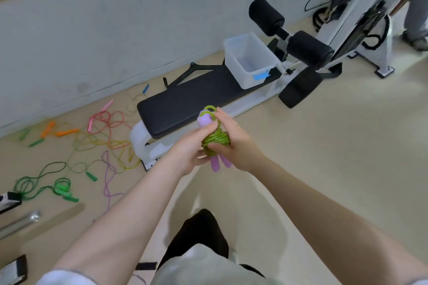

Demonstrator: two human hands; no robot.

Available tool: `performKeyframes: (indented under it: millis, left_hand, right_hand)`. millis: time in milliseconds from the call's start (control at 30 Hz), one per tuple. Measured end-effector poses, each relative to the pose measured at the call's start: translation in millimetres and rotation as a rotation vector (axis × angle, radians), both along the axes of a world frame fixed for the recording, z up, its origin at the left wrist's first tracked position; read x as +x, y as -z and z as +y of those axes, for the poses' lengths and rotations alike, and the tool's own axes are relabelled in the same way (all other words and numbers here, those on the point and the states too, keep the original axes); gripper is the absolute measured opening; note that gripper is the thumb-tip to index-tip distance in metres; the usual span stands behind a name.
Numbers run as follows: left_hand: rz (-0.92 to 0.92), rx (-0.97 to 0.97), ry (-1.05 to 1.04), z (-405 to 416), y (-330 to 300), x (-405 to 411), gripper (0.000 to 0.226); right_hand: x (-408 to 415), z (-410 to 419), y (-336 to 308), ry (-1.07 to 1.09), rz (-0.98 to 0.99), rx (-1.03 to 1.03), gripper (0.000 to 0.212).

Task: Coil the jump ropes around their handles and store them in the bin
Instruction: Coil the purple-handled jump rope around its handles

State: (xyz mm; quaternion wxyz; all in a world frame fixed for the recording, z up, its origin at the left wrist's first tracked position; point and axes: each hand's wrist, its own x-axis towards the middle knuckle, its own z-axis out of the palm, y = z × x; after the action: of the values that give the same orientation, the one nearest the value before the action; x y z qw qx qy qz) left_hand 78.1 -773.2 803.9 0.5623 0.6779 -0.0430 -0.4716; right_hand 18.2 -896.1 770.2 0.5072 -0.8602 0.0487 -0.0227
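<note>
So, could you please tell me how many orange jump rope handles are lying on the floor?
2. One orange handle lies tilted near the wall at the left; the other orange handle lies just right of it, nearly level. More could be hidden in the tangle or out of frame.

Bright, even light; soft blur, edges warped.

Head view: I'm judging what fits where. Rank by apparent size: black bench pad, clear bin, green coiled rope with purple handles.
1. black bench pad
2. clear bin
3. green coiled rope, though it is nearer the camera, so it looks larger than it is.
</note>
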Motion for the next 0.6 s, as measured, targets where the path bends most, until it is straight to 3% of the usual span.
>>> performKeyframes:
  millis: [300,400,500,600]
  left_hand:
    - [0.098,-0.111,-0.023,-137.2,31.2,155.6,0.041]
    - [0.197,-0.047,-0.051,-178.1,41.6,219.4,0.047]
    - [0.185,0.009,-0.005,-218.8,40.8,272.8,0.046]
    - [0.129,0.003,-0.008,-260.1,41.1,308.8,0.043]
  right_hand:
    - [156.2,-129.8,-0.8,0.118,0.162,0.017,0.05]
    - [210.1,-164.7,-1.9,0.081,0.274,0.053,0.056]
    - [258.0,-199.8,-0.9,0.075,0.333,-0.003,0.076]
    - [299.9,-238.4,2.9,0.211,0.355,-0.037,0.066]
